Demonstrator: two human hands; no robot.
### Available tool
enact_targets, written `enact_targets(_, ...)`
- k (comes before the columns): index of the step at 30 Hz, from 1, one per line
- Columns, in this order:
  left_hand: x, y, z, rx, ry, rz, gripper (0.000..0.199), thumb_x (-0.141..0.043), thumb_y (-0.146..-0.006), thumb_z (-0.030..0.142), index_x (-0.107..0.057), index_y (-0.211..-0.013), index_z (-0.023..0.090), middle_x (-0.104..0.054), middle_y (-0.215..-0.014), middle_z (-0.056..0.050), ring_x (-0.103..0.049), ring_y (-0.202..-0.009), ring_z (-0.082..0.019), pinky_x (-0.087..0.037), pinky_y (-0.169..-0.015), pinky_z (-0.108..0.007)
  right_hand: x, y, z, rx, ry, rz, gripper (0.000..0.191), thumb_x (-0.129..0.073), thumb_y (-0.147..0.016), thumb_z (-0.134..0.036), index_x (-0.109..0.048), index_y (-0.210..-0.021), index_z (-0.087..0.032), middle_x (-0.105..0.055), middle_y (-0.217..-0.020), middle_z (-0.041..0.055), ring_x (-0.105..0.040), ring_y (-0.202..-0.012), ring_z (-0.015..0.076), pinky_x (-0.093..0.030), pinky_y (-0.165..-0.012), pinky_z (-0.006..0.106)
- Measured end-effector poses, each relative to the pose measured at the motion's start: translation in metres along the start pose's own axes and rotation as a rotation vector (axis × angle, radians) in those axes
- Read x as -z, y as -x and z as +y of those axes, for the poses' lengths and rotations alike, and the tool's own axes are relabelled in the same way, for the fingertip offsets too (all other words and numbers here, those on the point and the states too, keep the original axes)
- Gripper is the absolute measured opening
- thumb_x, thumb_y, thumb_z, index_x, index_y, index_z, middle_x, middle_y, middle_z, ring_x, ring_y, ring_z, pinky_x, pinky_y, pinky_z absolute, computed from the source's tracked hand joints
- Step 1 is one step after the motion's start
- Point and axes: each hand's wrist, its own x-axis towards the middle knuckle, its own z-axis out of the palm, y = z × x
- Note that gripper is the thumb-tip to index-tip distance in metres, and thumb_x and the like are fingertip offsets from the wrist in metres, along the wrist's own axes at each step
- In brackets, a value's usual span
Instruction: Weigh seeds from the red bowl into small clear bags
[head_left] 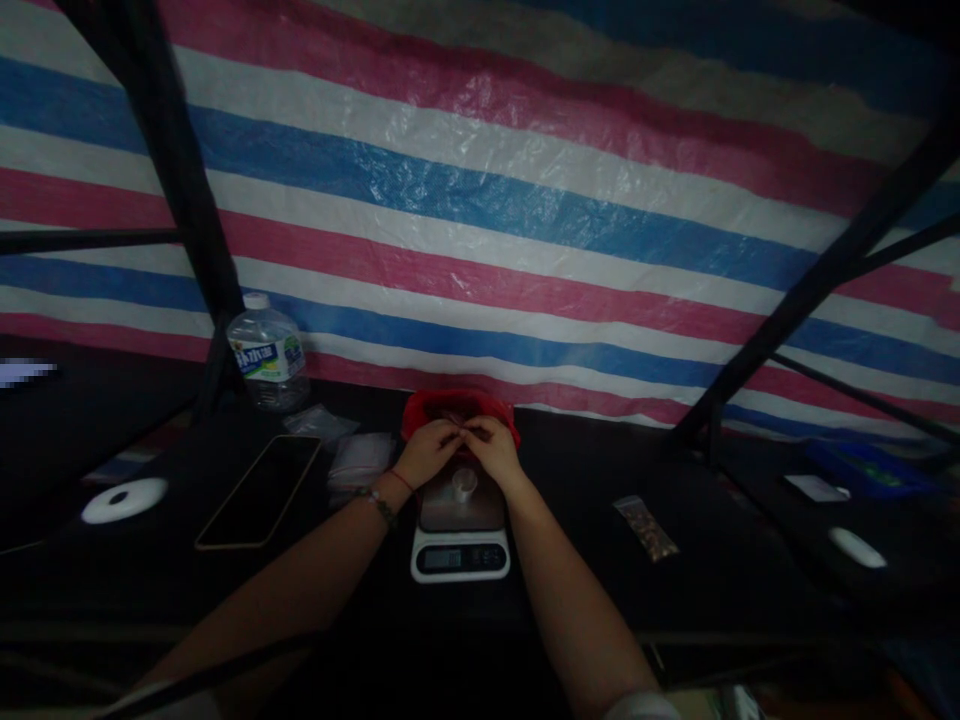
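A: Where does the red container (418, 408) lie from the fingers?

B: Directly under and beyond them, on the far side of the scale (461, 557). It spreads widest from left to right, across the line of the forearms.

A: Which hand is nearer to it?

B: Neither, clearly. The left hand (429, 450) comes in from the left and the right hand (493, 450) from the right, and the two meet over its near part.

A: Are the fingers closed on anything?

B: The fingertips of both hands are drawn together, almost touching. Whether something small is pinched there I can't tell (it's dim, and the knuckles hide a good deal).

A: And the small clear cup (463, 485)?

B: On the scale's plate, on the wearer's side of the fingertips, between the wrists. It looks round from here, so I see no long axis. The scale's own length points away from the wearer, towards the red container. The zip bag of brown pieces (646, 528) lies well apart, on the tabletop (574, 500) to the right.
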Motion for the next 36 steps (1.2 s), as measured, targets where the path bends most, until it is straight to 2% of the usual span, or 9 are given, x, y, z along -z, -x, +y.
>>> enact_targets(5,0.001,0.000,0.002,0.003,-0.011,0.004,0.018,-0.052,-0.088,0.028,-0.067,-0.084,0.018,-0.068,-0.089,-0.006,-0.062,-0.088,-0.018,-0.049,-0.086,-0.032,-0.002,-0.001,0.005,-0.027,0.008,0.008,0.017,-0.055,-0.081,-0.029,-0.069,-0.079,-0.020,-0.068,-0.080,0.0028,-0.062,-0.078,0.0163,-0.049,-0.075,0.027)
enact_targets(11,-0.001,0.001,0.000,0.052,0.021,0.094,0.014,-0.060,-0.081,0.029,-0.065,-0.088,0.017,-0.067,-0.090,-0.005,-0.063,-0.086,-0.019,-0.051,-0.080,-0.031,-0.003,-0.002,0.009,-0.085,-0.129,-0.010,0.016,-0.058,-0.076,-0.028,-0.069,-0.082,-0.018,-0.068,-0.083,0.0043,-0.063,-0.080,0.0177,-0.049,-0.075,0.027)
enact_targets(15,-0.002,0.001,-0.002,0.058,-0.003,0.058,0.018,-0.066,-0.076,0.030,-0.064,-0.089,0.017,-0.067,-0.092,-0.005,-0.063,-0.087,-0.019,-0.051,-0.081,-0.031,0.001,-0.002,0.007,-0.104,-0.209,-0.064,0.014,-0.059,-0.074,-0.026,-0.068,-0.079,-0.018,-0.069,-0.085,0.0043,-0.063,-0.082,0.0180,-0.050,-0.076,0.028)
enact_targets(20,-0.003,0.000,-0.002,0.056,-0.008,0.027,0.022,-0.069,-0.075,0.033,-0.064,-0.090,0.018,-0.067,-0.093,-0.005,-0.063,-0.086,-0.019,-0.051,-0.079,-0.031,0.002,-0.002,0.005,-0.111,-0.166,-0.074,0.012,-0.062,-0.073,-0.027,-0.068,-0.073,-0.017,-0.068,-0.084,0.0051,-0.063,-0.083,0.0180,-0.049,-0.078,0.028)
enact_targets(24,-0.003,0.000,-0.001,0.058,-0.036,0.014,0.016,-0.065,-0.079,0.031,-0.066,-0.087,0.017,-0.067,-0.090,-0.005,-0.062,-0.084,-0.019,-0.050,-0.079,-0.030,0.001,-0.001,0.009,-0.115,-0.190,-0.088,0.013,-0.065,-0.072,-0.029,-0.069,-0.069,-0.017,-0.067,-0.083,0.0045,-0.062,-0.082,0.0176,-0.049,-0.076,0.026)
enact_targets(30,-0.005,0.001,-0.003,0.024,0.015,0.042,0.019,-0.056,-0.084,0.032,-0.068,-0.088,0.017,-0.069,-0.090,-0.006,-0.064,-0.084,-0.018,-0.050,-0.079,-0.030,-0.001,-0.001,0.020,-0.143,-0.321,-0.111,0.017,-0.068,-0.072,-0.034,-0.070,-0.071,-0.017,-0.065,-0.080,0.0029,-0.060,-0.076,0.0163,-0.046,-0.069,0.025)
enact_targets(33,-0.004,0.001,-0.006,0.059,0.108,0.091,0.023,-0.050,-0.086,0.028,-0.069,-0.086,0.016,-0.070,-0.089,-0.006,-0.064,-0.083,-0.018,-0.050,-0.078,-0.029,-0.002,-0.001,0.021,-0.141,-0.327,-0.107,0.017,-0.069,-0.071,-0.035,-0.070,-0.072,-0.018,-0.065,-0.082,0.0032,-0.059,-0.077,0.0167,-0.045,-0.070,0.026)
enact_targets(36,-0.002,0.000,-0.007,0.123,0.182,0.096,0.028,-0.049,-0.087,0.034,-0.069,-0.082,0.015,-0.070,-0.082,-0.005,-0.064,-0.077,-0.017,-0.050,-0.071,-0.027,-0.003,-0.001,0.017,-0.118,-0.292,-0.129,0.018,-0.069,-0.072,-0.036,-0.069,-0.069,-0.018,-0.064,-0.080,0.0031,-0.059,-0.077,0.0169,-0.045,-0.070,0.027)
